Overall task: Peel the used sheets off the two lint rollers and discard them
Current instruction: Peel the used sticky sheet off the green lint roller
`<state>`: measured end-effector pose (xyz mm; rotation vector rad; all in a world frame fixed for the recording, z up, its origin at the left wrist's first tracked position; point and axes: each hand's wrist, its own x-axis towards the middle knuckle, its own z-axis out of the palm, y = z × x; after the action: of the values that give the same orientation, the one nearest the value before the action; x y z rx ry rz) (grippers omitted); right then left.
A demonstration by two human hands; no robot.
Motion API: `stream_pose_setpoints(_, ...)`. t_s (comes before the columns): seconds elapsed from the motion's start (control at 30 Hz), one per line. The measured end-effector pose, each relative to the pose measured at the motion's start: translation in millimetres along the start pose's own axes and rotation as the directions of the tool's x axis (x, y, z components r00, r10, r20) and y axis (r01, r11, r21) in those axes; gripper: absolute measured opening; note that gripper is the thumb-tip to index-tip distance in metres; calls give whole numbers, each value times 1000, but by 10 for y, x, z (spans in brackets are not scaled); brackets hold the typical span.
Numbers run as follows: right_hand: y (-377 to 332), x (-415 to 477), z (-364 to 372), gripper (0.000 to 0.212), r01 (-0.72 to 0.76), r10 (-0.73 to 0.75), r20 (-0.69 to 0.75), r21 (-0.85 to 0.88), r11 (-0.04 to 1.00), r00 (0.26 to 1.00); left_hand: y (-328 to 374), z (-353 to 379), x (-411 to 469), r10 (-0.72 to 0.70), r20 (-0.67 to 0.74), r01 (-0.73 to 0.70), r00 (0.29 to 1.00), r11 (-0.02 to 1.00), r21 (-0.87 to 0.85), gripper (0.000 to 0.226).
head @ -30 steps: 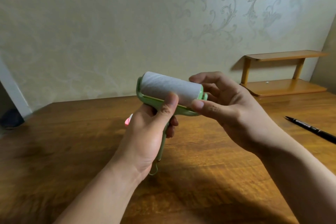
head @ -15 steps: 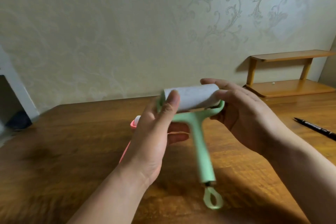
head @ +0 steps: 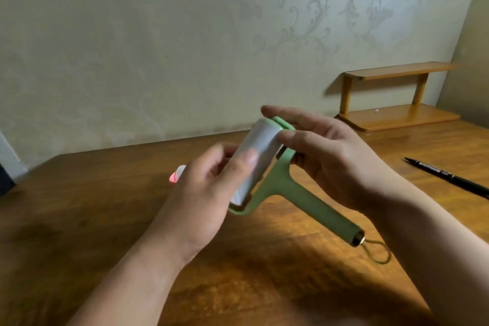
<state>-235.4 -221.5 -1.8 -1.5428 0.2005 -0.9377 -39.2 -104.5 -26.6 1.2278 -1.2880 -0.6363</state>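
Observation:
A green lint roller (head: pixel 296 193) with a white sheet roll (head: pixel 258 156) is held above the wooden table (head: pixel 79 219). Its handle points down to the right, ending in a loop. My left hand (head: pixel 203 193) cups the near end of the roll, thumb lying on the white sheet. My right hand (head: pixel 330 156) grips the far end of the frame, thumb pressed on the roll's upper end. A pink lint roller (head: pixel 176 175) lies on the table behind my left hand, mostly hidden.
A black pen (head: pixel 447 177) lies on the table at the right. A small two-tier wooden shelf (head: pixel 391 95) stands at the back right against the patterned wall. A dark gap shows at the far left edge.
The green roller has turned in my hands: its handle swung from pointing down to pointing down-right, and the roll now lies diagonally. My left thumb has slid along the sheet.

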Motion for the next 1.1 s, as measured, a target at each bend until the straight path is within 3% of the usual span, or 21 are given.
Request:
stream_pose_setpoints(0.1,24,-1,18,42,-3,10,69,-105,994,998,33,30,-39,-33,50,30,998,998,49,58)
stream_pose_setpoints(0.23,20,10,24,38,13,-10,91,-28,1000,996,60,36,-47,-12,49,15,999,999,-51,46)
stream_pose_setpoints(0.33,14,8,25,37,31,-28,49,-73,997,998,60,28,-51,-11,54,15,999,997,-75,47)
stream_pose_setpoints(0.47,-32,-38,77,39,81,-158,-135,-453,888,978,14,30,-43,31,0,-31,1000,998,-50,48)
stream_pose_setpoints(0.53,-60,-70,120,35,120,-235,-132,-570,813,963,-21,42,-43,54,-18,-55,998,998,-41,43)
stream_pose_setpoints(0.63,-102,-96,180,24,123,-232,-119,-578,807,965,-45,53,-41,79,-39,-80,996,996,-46,39)
stream_pose_setpoints(0.73,-120,-105,188,10,93,-188,-116,-555,827,975,-55,47,-46,11,-31,-15,999,993,-114,69)
stream_pose_setpoints(0.87,-121,-114,189,3,67,-160,-130,-533,843,979,-82,31,-39,-47,-37,41,998,989,-142,81)
stream_pose_setpoints(1.0,-135,-115,220,5,71,-163,-139,-510,857,977,-84,42,-35,-4,-35,0,999,993,-116,69)
stream_pose_setpoints(1.1,-137,-112,258,7,93,-165,-109,-482,871,980,-62,96,-44,122,-10,-123,992,988,-95,52)
